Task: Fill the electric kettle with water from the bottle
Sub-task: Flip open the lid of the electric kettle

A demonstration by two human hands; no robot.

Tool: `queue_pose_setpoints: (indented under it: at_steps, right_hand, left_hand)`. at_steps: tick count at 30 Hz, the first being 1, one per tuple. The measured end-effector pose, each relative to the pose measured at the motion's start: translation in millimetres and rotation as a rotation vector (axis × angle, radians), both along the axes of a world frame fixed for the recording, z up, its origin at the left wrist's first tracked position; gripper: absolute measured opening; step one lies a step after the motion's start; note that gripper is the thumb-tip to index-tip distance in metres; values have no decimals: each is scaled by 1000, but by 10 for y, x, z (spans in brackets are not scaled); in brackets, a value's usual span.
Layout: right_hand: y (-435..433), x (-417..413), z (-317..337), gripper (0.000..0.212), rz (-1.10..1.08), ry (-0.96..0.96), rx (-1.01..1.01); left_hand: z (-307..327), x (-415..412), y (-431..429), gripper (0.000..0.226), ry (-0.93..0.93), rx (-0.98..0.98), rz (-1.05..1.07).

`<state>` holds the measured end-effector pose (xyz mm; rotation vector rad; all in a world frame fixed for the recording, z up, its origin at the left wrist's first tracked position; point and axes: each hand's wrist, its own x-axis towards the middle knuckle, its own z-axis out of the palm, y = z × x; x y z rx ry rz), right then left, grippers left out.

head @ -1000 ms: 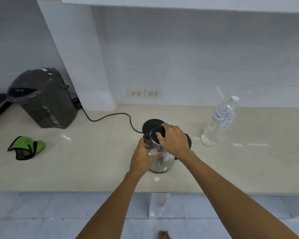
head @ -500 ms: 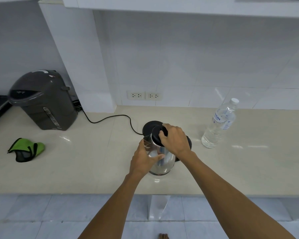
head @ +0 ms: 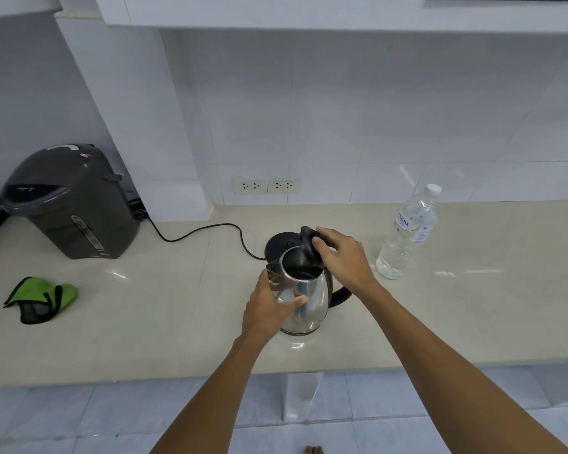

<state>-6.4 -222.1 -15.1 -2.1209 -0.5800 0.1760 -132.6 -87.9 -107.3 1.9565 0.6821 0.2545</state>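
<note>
- Steel kettle (head: pixel 304 301) is stood upright mid-counter (head: pixel 177 322), w/ left hand (head: pixel 269 306) wrapped around its shiny rounded body on the left side.
- Black lid (head: pixel 310 247) is tipped up & pinched by right hand (head: pixel 341 257); opening's exposed.
- Spout's pointed left, black handle (head: pixel 340 294) right.
- Clear plastic bottle (head: pixel 407 234) is stood to the right, capped, untouched.
</note>
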Motion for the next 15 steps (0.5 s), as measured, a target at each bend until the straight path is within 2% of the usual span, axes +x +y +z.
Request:
queue_pose_setpoints:
  at_steps: [9, 15]
  right_hand:
    - [-345, 87, 19, 32, -68, 70, 149]
    - [-479, 81, -68, 30, -112, 186, 279]
  left_hand:
    - [-14, -13, 2, 88, 20, 32, 2]
    - [-1, -24, -6, 86, 17, 56, -18]
